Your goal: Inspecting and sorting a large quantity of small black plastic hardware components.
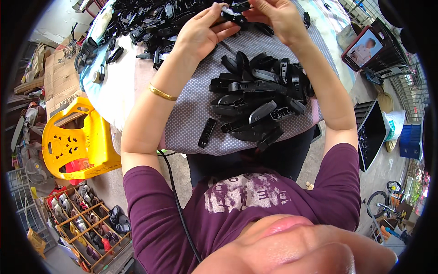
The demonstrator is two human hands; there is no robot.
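"Which step is this?"
"Seemingly working one black plastic piece, raised over the table: left hand pinching it, right hand at its end, closure unclear."
"And next?"
"Probably steady fingers and careful alignment."

Grey floor; yellow plastic chair at left, wooden shoe rack nearby; light bright

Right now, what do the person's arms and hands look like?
The left hand and right hand are bare, without gloves. A shiny gold bangle circles the left forearm; the right forearm has none. The purple sleeves are short.
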